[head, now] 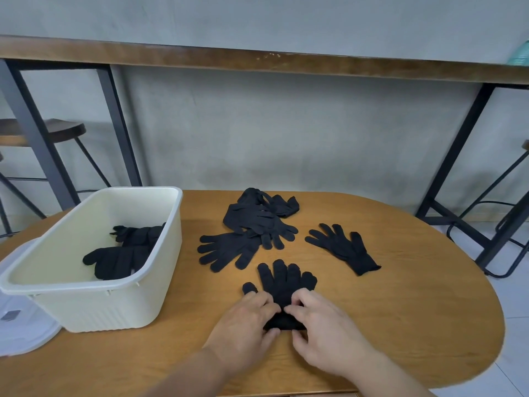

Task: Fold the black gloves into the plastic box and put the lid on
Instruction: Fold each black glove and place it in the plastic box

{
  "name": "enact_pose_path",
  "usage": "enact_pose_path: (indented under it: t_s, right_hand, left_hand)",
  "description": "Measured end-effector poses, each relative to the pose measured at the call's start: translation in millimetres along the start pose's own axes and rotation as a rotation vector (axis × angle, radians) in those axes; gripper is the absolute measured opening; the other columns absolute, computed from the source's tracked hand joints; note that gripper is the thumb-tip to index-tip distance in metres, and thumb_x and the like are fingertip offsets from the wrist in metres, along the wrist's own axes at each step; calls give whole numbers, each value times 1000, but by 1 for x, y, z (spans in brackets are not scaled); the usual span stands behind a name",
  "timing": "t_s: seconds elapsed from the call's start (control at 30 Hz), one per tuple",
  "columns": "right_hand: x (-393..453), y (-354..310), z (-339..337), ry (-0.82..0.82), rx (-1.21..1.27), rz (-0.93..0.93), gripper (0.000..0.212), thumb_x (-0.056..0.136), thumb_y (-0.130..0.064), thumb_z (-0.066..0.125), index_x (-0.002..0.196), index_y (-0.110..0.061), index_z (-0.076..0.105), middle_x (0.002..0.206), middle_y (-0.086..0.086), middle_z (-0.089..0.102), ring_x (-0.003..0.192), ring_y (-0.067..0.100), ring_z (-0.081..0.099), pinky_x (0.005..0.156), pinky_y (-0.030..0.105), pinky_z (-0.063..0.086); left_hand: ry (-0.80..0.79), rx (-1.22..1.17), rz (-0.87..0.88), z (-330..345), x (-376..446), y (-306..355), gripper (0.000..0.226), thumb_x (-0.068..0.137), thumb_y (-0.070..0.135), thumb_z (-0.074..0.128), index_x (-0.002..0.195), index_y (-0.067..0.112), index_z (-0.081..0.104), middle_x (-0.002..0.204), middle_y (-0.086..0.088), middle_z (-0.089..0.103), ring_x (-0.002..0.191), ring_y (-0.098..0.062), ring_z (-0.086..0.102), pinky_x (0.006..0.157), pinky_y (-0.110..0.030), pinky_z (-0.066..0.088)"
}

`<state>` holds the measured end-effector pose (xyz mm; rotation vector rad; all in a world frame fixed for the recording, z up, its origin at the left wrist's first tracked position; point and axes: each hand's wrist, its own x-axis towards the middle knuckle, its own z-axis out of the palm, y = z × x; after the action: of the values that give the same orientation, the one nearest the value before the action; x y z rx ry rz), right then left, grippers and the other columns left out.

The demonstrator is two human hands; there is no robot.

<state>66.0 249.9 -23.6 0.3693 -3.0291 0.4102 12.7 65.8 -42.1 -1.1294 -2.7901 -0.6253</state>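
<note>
Pressing on the cuff end of a flat black knitted glove (pixel 283 285), we have both hands at the near middle of the oval wooden worktop (pixel 415 325). Our left hand (pixel 246 325) pinches the left side of the cuff with curled fingers (pixel 269 306), and our right hand (pixel 326 330) pinches the right side in the same way; the two hands almost touch above the cuff. The glove's own finger parts point away from us and lie flat.

Just beyond it rests a second single black glove (pixel 226 249), pointing left, and behind that one a loose pile of black gloves (pixel 259 214). To the right, apart from the pile, lies another single black glove (pixel 342 247).

On the left side of the worktop stands the cream rectangular plastic box (pixel 94 308), open, with a few folded black gloves (pixel 123 253) inside. A clear plastic lid (pixel 25 330) lies flat beside the box, at the left edge, partly hidden behind it.
</note>
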Motion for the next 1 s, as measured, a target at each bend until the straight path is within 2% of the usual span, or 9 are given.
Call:
enact_pose_path:
  t_s: [0.13, 0.27, 0.37, 0.47, 0.53, 0.63, 0.73, 0.83, 1.0]
  right_hand:
    - [4, 0, 0, 41, -30, -9, 38, 92, -35, 46, 125, -28, 62, 112, -17, 40, 103, 3, 38, 90, 16, 38]
    - [12, 7, -6, -24, 219, 153, 27, 92, -36, 51, 114, -34, 67, 102, -22, 55, 100, 1, 46, 88, 21, 45]
    - [22, 10, -12, -116, 379, 300, 18, 96, -38, 52, 97, -33, 69, 89, -11, 63, 83, 9, 59, 77, 29, 52]
    - [30, 12, -10, -141, 362, 383, 26, 98, -38, 48, 88, -24, 67, 84, -3, 64, 79, 17, 61, 76, 34, 51]
    - [34, 13, -4, -103, 336, 410, 25, 98, -38, 49, 94, -24, 69, 91, -4, 60, 83, 15, 59, 76, 31, 50]
    - [35, 12, 0, 19, 334, 438, 20, 96, -38, 56, 111, -29, 66, 103, -11, 50, 91, 7, 55, 79, 21, 47]
    - [33, 14, 3, 101, 345, 429, 13, 91, -36, 65, 103, -34, 61, 100, -16, 45, 89, 4, 54, 74, 15, 44]
    - [32, 13, 3, 125, 277, 341, 1, 93, -35, 62, 93, -35, 64, 95, -17, 47, 82, 4, 54, 68, 16, 46]
    - [30, 11, 3, 122, 126, 202, 24, 100, -38, 49, 112, -33, 69, 100, -18, 47, 84, 3, 51, 72, 16, 46]
  left_hand:
    - [23, 1, -5, -2, 7, 5, 29, 98, 37, 43, 123, 32, 55, 115, 16, 53, 106, -2, 44, 96, -20, 40]
    - [-11, -114, -129, -6, 15, 3, 22, 97, 36, 44, 111, 33, 60, 103, 14, 60, 94, -5, 52, 86, -25, 47]
    - [-35, -231, -250, -6, 27, 1, 18, 98, 33, 46, 108, 31, 61, 90, 12, 63, 81, -6, 57, 74, -25, 49]
    - [-71, -237, -315, -4, 40, 1, 17, 98, 34, 46, 108, 31, 60, 89, 10, 65, 81, -8, 59, 73, -27, 51]
    - [-78, -241, -349, -2, 47, -1, 16, 98, 35, 48, 108, 30, 60, 92, 8, 65, 86, -10, 61, 77, -31, 54]
    - [-45, -209, -344, 0, 52, 0, 17, 96, 36, 53, 110, 28, 60, 100, 10, 60, 90, -10, 58, 77, -26, 50]
    - [21, -158, -302, 2, 52, -1, 10, 94, 35, 57, 101, 28, 56, 104, 13, 46, 87, -7, 50, 75, -21, 43]
    - [56, -101, -227, 5, 50, -2, 6, 94, 32, 57, 92, 28, 55, 101, 14, 45, 93, -4, 45, 80, -18, 40]
    - [87, 11, -116, 1, 49, 2, 16, 100, 29, 47, 103, 24, 61, 108, 10, 51, 100, -7, 42, 88, -20, 38]
